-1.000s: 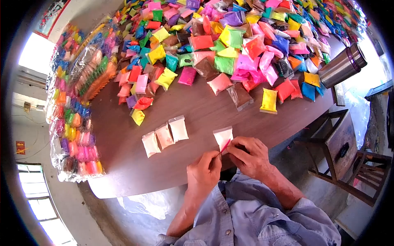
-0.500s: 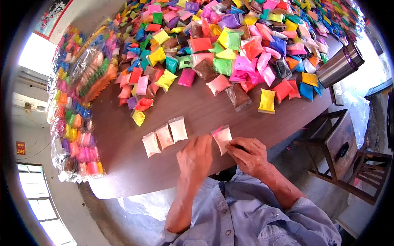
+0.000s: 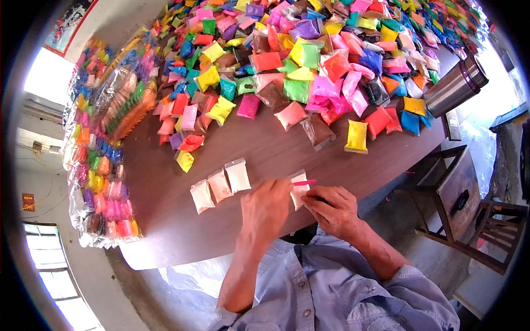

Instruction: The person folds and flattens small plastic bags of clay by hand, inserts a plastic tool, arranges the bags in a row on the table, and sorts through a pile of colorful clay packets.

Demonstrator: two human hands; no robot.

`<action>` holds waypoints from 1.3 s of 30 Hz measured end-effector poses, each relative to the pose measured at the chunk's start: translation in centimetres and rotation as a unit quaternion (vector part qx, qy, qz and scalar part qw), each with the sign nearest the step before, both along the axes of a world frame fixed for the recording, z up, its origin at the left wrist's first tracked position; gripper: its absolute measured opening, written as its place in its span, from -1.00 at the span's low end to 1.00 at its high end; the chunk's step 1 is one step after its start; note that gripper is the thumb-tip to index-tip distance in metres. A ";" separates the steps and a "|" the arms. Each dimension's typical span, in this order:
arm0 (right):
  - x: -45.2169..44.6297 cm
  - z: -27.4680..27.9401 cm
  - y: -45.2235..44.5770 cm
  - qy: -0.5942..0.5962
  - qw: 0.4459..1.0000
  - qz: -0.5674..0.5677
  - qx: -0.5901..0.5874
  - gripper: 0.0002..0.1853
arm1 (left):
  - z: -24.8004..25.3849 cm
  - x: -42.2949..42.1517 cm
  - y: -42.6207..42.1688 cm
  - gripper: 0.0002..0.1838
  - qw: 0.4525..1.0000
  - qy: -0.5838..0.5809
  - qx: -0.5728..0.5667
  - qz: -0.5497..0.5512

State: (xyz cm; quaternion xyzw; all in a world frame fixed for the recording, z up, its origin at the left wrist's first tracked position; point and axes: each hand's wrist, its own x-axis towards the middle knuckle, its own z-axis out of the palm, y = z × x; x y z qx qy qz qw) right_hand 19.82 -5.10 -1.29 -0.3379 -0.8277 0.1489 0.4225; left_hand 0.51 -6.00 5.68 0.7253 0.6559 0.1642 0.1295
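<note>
A small clear packet of pale pink clay-like filling is in front of me at the table's near edge. My right hand is closed, thumb and fingers pinching the packet's right edge. My left hand is closed at its left side, knuckles up. From its fingers a thin pink stick points right across the upper part of the packet. The left fingertips are mostly hidden. Left of that hand, three similar pale packets lie side by side in a slanting row.
A big heap of coloured packets covers the table's far part. Bundled packets in clear plastic line the left edge. A steel flask lies tilted at the right. A wooden stool stands on the floor beyond the right edge.
The pink stick has swung from a slant by the packet's top left to nearly level across it. My left hand has shifted slightly right; the right hand keeps its place.
</note>
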 end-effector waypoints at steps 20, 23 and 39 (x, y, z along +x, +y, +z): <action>-0.1 0.0 -0.1 -0.008 1.000 -0.007 -0.003 -0.66 | -0.9 0.0 0.4 -0.88 0.998 -0.044 0.004 0.052; -0.1 -0.1 0.0 -0.003 1.000 -0.007 -0.001 -0.66 | -1.1 -0.3 0.6 -0.89 0.998 -0.022 0.027 0.050; -0.4 -0.2 -0.1 0.018 1.000 -0.006 0.007 -0.67 | -2.1 -0.9 -1.5 -0.93 0.991 -0.014 0.079 0.108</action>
